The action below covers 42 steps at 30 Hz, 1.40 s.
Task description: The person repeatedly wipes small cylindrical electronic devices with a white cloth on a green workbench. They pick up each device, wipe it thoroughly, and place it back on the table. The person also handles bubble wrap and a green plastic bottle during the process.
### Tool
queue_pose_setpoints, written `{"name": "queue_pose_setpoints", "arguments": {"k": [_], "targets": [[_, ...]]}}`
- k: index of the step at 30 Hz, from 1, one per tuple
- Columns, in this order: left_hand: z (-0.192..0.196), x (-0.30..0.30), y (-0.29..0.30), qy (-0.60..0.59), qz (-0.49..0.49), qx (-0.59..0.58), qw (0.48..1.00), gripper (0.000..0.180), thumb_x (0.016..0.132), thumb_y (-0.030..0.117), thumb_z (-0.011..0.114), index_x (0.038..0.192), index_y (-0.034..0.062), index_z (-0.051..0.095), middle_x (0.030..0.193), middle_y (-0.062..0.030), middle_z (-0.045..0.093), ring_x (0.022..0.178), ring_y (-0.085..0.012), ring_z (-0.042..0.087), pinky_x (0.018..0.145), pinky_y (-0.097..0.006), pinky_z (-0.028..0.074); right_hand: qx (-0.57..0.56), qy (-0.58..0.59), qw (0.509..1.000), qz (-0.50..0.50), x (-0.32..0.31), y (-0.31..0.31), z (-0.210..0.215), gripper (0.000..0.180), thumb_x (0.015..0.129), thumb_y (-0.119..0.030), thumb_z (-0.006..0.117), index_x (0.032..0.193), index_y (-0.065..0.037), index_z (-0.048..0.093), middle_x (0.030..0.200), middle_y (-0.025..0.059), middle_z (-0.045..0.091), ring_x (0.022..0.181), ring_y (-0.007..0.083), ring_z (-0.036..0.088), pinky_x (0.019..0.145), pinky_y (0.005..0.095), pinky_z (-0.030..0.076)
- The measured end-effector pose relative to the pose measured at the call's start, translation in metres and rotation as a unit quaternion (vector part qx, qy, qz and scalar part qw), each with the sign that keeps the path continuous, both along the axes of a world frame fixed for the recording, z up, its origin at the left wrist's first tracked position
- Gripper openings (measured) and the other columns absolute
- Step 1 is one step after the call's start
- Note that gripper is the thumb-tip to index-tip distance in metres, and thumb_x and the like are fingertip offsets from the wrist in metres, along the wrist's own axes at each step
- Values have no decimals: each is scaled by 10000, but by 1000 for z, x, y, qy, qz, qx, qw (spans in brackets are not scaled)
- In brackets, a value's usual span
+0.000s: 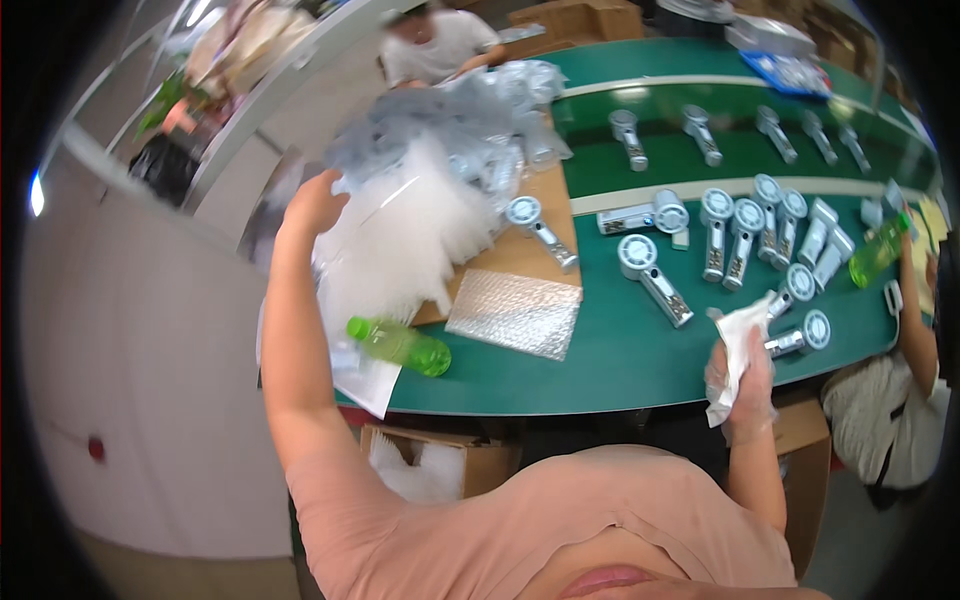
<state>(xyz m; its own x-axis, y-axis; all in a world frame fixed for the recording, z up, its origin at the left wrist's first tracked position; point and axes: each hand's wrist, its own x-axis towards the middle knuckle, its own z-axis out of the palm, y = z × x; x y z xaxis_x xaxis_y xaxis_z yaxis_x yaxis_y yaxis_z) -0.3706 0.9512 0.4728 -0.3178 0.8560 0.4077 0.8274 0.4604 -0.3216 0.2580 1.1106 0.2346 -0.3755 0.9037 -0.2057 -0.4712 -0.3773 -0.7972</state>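
My left hand (318,203) reaches out at the far left, over the edge of a stack of thin white foam sheets or bags (385,235). Its fingers are slightly bent and apart, with nothing seen between them. A thin clear glove covers my right hand (752,392), which grips a crumpled white cloth (738,345) at the table's front edge. Close to that hand lies a light-blue handheld fan (805,333), partly hidden by the cloth. Another fan (653,278) lies farther left, its handle showing open inner parts. A silvery bubble-wrap pouch (515,312) lies flat between my hands.
Several more fans (745,235) lie on the green table (600,380); others ride a darker belt (740,135) behind. Clear plastic bags (440,120) are heaped at the back left. Green bottles (400,346) stand or lie at both sides. Co-workers (435,45) sit across and at right.
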Motion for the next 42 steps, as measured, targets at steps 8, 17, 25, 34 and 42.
{"name": "queue_pose_setpoints", "arguments": {"k": [8,17,25,34,42], "targets": [[21,244,181,-205,-62,-141,967,435,858,292,698,1219,54,657,1049,-219,715,1006,-377,677,888,-435,518,43,287,955,56,-11,60,38,675,1024,-536,413,1420,10,438,1044,245,620,787,258,655,689,362,581],[-171,286,377,-288,-156,-217,920,714,896,498,642,1495,166,440,1299,-255,621,1220,-413,586,1030,-469,464,-199,471,851,122,-44,77,8,427,970,-359,588,1260,-46,591,1123,169,686,1008,301,687,908,463,569],[-206,283,388,-397,-128,6,909,334,944,284,585,1219,95,592,999,-186,684,877,-305,654,757,-407,521,-135,526,833,110,-34,75,19,520,1006,-396,483,1359,-17,537,1326,199,602,1257,401,562,1080,543,444],[-129,380,182,-630,-304,80,710,471,970,114,513,1411,-23,424,1209,-157,569,708,-118,562,582,-240,451,337,223,893,-199,-17,71,59,657,976,-248,621,1529,-71,313,1461,147,464,1287,327,540,1083,475,422],[-201,405,70,-668,-377,-27,641,512,948,80,512,1411,-62,345,1223,-183,512,853,-185,583,708,-285,521,228,-53,972,1,-15,35,33,417,983,-320,623,1276,-23,612,1206,122,669,1083,248,656,919,403,514]]}}
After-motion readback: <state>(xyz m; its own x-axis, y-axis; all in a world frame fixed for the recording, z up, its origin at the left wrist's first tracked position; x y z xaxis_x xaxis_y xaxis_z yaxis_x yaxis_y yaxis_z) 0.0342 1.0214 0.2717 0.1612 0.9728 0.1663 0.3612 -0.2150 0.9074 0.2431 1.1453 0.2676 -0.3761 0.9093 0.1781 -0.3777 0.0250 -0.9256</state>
